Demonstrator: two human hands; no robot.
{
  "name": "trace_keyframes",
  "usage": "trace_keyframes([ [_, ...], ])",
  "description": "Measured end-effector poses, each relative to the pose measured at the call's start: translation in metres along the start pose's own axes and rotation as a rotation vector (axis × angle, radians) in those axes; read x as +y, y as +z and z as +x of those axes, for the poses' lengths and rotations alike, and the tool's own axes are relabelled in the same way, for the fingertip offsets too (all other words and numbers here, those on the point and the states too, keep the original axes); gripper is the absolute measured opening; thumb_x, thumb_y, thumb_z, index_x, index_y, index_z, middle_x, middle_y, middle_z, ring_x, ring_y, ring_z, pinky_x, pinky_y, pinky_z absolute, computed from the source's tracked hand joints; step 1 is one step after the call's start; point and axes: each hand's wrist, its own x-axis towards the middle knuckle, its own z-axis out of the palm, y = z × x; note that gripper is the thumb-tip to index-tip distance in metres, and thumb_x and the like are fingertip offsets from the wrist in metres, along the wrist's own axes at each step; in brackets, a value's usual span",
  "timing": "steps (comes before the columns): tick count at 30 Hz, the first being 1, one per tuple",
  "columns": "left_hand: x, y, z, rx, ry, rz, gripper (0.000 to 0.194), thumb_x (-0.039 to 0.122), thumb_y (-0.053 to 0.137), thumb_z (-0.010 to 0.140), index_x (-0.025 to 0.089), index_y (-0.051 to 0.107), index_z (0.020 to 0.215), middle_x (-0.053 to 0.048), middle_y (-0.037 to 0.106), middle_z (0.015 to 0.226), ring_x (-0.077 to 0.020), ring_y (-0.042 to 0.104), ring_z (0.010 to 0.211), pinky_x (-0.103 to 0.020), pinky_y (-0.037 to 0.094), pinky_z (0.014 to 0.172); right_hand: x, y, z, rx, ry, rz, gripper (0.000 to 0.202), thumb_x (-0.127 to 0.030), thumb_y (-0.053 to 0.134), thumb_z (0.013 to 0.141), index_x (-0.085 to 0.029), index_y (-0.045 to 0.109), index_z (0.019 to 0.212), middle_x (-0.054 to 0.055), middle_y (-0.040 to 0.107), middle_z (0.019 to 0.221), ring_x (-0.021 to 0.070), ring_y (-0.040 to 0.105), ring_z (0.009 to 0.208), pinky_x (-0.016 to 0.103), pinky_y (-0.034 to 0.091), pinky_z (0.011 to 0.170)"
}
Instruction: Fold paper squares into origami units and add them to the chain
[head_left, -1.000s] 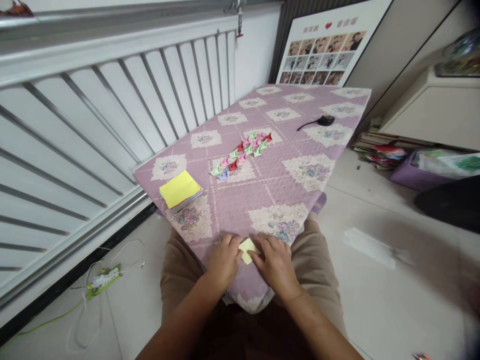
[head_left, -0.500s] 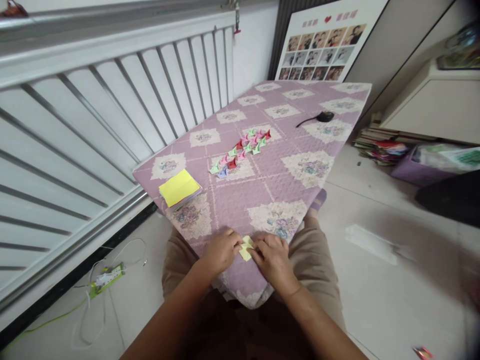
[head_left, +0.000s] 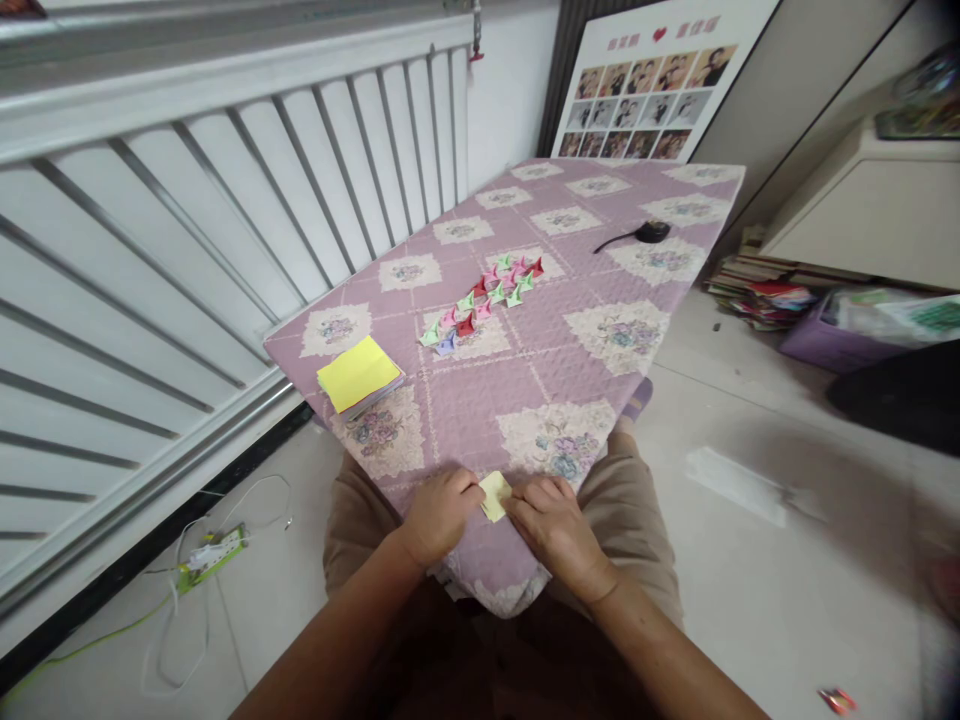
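Observation:
A small folded piece of pale yellow paper (head_left: 495, 496) lies at the near corner of the cloth-covered table, between my two hands. My left hand (head_left: 447, 512) has its fingers closed on the paper's left edge. On the opposite edge, my right hand (head_left: 551, 522) pinches the paper with thumb and fingers together. Farther up the table stand several small folded paper pieces (head_left: 484, 309) in green, pink, red and blue, set in slanting rows. To the left sits a stack of square paper (head_left: 360, 375) with a yellow sheet on top.
The purple flowered tablecloth (head_left: 480, 400) narrows to a corner over my lap. A black object with a short cable (head_left: 651, 232) lies at the far right of the table. Along the left runs a white radiator (head_left: 300, 180). A power strip (head_left: 214, 555) rests on the floor.
The yellow paper has gone from a notched shape with raised flaps to a flatter, more compact square. Both hands stay at its sides, the right one shifted slightly.

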Motion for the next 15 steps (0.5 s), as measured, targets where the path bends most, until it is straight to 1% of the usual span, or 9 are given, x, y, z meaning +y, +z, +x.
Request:
trace_keyframes([
  [3, 0.0, 0.004, -0.003, 0.01, -0.015, -0.016, 0.027, 0.026, 0.036, 0.097, 0.023, 0.063, 0.104, -0.003, 0.059, 0.108, -0.0189, 0.052, 0.097, -0.03, 0.04, 0.084, 0.002, -0.002, 0.0, -0.055, -0.012, 0.005, 0.018, -0.024, 0.049, 0.093, -0.027, 0.066, 0.099, 0.003, 0.065, 0.092, 0.019, 0.051, 0.088, 0.037, 0.034, 0.086],
  [8, 0.0, 0.002, -0.006, -0.022, 0.019, -0.027, 0.027, 0.026, 0.038, 0.097, 0.025, 0.063, 0.107, -0.003, 0.06, 0.111, -0.0204, 0.05, 0.099, -0.032, 0.039, 0.088, 0.004, -0.005, -0.001, -0.057, -0.034, 0.051, 0.019, -0.023, 0.049, 0.093, -0.027, 0.067, 0.101, 0.002, 0.065, 0.093, 0.0183, 0.052, 0.089, 0.036, 0.037, 0.088],
  [11, 0.001, -0.003, -0.012, -0.046, 0.058, -0.044, 0.028, 0.025, 0.039, 0.096, 0.027, 0.059, 0.116, -0.005, 0.059, 0.113, -0.0212, 0.05, 0.099, -0.033, 0.039, 0.088, 0.006, -0.007, -0.003, -0.05, -0.053, 0.072, 0.02, -0.023, 0.049, 0.093, -0.025, 0.066, 0.103, 0.003, 0.066, 0.094, 0.0185, 0.053, 0.091, 0.036, 0.037, 0.089],
  [15, 0.006, -0.009, -0.022, -0.069, 0.098, -0.028, 0.035, 0.026, 0.037, 0.097, 0.032, 0.05, 0.128, -0.006, 0.056, 0.118, -0.0229, 0.049, 0.101, -0.035, 0.039, 0.088, 0.002, -0.011, -0.005, -0.047, -0.053, 0.069, 0.022, -0.021, 0.048, 0.093, -0.024, 0.064, 0.108, 0.004, 0.066, 0.101, 0.0196, 0.054, 0.098, 0.039, 0.035, 0.094],
])
